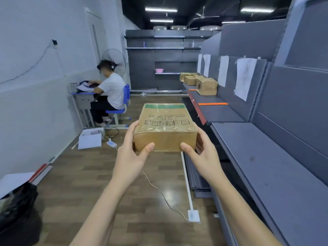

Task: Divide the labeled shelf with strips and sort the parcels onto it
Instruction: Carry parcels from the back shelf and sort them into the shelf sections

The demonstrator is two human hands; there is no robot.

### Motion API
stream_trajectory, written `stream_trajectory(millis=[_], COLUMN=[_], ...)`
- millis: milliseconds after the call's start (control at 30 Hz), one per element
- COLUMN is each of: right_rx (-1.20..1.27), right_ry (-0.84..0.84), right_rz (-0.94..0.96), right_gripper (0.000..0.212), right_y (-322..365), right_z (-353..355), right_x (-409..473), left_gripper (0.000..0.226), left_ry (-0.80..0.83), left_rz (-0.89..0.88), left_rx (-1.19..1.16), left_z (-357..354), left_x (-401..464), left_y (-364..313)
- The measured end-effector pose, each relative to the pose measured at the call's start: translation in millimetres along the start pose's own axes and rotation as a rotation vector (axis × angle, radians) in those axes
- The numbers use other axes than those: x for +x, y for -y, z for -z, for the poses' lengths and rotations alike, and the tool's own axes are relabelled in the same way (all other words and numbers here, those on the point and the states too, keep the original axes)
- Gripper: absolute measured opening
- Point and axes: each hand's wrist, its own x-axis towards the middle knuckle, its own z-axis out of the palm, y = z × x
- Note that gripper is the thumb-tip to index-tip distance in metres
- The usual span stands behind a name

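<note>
I hold a brown cardboard parcel [165,126] wrapped in clear tape, with a green band at its far edge, in front of me above the floor. My left hand [132,153] grips its left side, thumb on the near face. My right hand [200,153] grips its right side the same way. To the right runs the grey shelf [262,167]. An orange strip [213,104] lies across it farther back, and another orange strip [193,89] beyond that. Several brown parcels [206,86] stand at the shelf's far end. White paper labels [245,79] hang on the back panel.
A person sits at a small desk [83,94] on a blue chair at the left wall, a fan behind. A white box [90,139], a power strip [111,143] and a cable lie on the wooden floor. A black bag [16,206] sits at lower left. Grey panels [197,174] are stacked under the shelf.
</note>
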Motion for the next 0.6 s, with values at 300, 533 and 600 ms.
stream_trajectory(millis=[300, 533, 600], right_rx=[0.059, 0.082, 0.088], right_ry=[0.105, 0.137, 0.111], right_rz=[-0.011, -0.026, -0.018], right_gripper=[0.067, 0.071, 0.075], right_y=[-124.1, -246.8, -283.5], right_z=[-13.9, -61.1, -73.2], right_x=[230.9, 382.0, 436.7], left_gripper=[0.063, 0.065, 0.064], left_ry=[-0.048, -0.067, -0.066], left_rz=[0.028, 0.039, 0.012], left_rx=[-0.002, 0.007, -0.007], left_z=[-45.7, -64.7, -74.0], left_x=[219.2, 369.4, 427.5], left_y=[102.6, 227.6, 265.5])
